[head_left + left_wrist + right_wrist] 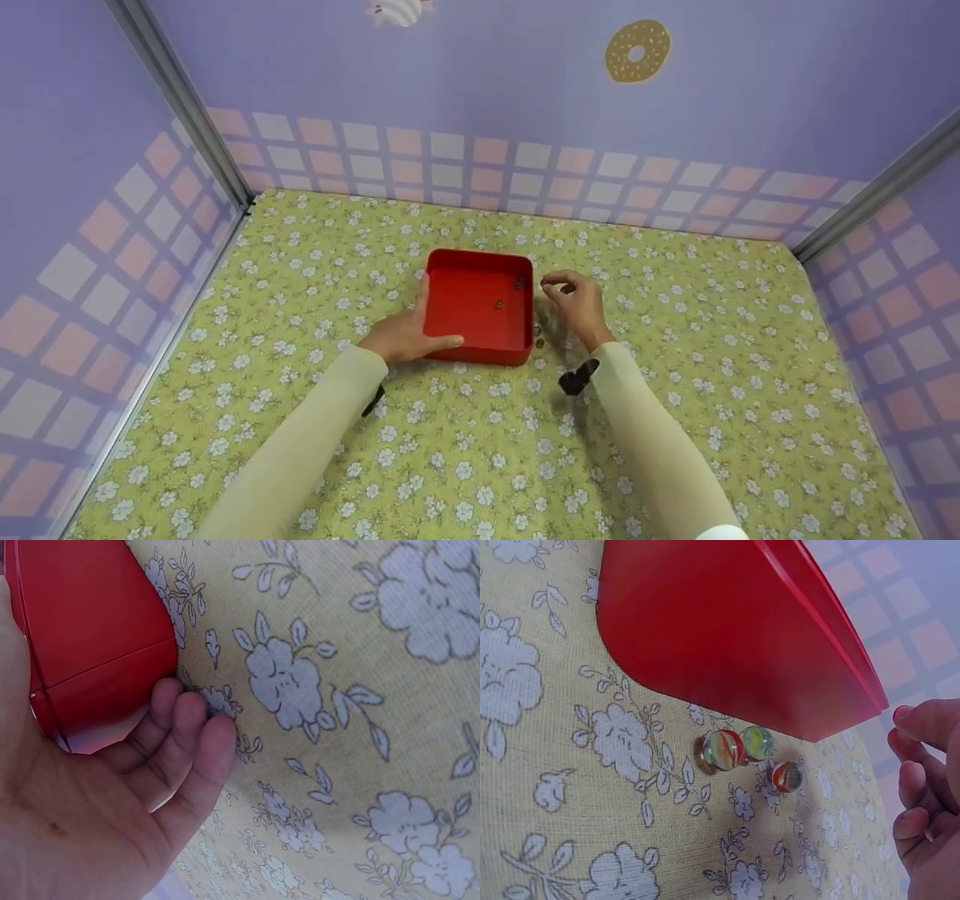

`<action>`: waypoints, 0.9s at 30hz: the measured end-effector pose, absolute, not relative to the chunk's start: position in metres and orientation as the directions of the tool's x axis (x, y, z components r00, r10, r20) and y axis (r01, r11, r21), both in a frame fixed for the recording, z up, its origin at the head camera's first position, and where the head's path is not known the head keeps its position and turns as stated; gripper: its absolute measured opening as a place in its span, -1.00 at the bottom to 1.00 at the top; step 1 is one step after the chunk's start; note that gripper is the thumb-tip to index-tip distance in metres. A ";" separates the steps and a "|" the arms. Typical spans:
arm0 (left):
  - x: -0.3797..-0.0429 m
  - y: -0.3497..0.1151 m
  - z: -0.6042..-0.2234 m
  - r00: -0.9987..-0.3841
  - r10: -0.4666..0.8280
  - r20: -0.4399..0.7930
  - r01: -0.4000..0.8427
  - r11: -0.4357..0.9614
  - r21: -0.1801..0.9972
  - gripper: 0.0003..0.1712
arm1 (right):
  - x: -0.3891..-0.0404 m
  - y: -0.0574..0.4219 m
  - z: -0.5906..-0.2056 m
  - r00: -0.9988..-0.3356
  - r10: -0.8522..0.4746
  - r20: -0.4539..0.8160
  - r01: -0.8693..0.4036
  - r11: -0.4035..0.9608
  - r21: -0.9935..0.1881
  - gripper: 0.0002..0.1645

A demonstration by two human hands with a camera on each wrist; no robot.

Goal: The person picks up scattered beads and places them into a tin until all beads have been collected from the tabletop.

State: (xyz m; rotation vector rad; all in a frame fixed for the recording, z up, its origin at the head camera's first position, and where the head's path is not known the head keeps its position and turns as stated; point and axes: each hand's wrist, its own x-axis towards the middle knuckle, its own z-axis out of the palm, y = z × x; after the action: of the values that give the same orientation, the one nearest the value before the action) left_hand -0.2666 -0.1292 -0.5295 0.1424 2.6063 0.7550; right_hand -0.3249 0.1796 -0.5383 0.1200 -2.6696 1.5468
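Observation:
A square red box (472,304) sits on the flowered cloth with its open side up. My left hand (405,334) holds its near left corner, thumb over the front rim and fingers along the left wall. Inside are an amber marble (499,304) and a small dark cluster of marbles (520,283) by the right wall. Just right of the box, my right hand (579,306) pinches a small reddish marble (899,712) between thumb and forefinger, mostly hidden by the fingertips. On the cloth under that hand lie a red-and-white marble (724,750), a yellow-green marble (757,742) and a dark red-banded marble (787,777).
The yellow flowered cloth (712,337) covers the table. Lilac panels with pink and white squares enclose it at the back wall (487,82) and both sides. A black strap piece (579,376) hangs at the right wrist.

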 end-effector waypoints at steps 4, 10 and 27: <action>-0.266 -0.130 -0.529 -0.904 0.218 -0.367 -0.013 0.846 0.534 0.49 | -0.324 0.178 -0.535 -0.992 -0.058 0.113 -0.127 0.491 -0.862 -0.76; -0.266 -0.130 -0.529 -0.900 0.223 -0.375 -0.008 0.852 0.524 0.51 | -0.323 0.175 -0.530 -0.989 -0.071 0.132 -0.150 0.490 -0.859 -0.78; -0.265 -0.130 -0.529 -0.907 0.210 -0.366 -0.019 0.846 0.533 0.46 | -0.322 0.168 -0.524 -0.977 -0.153 0.152 -0.211 0.533 -0.819 -0.78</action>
State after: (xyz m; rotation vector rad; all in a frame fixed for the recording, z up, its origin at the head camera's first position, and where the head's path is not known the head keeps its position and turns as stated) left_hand -0.2646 -0.1297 -0.5292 0.1414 2.6066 0.7584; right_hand -0.3222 0.1682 -0.5241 0.3198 -2.6967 1.4537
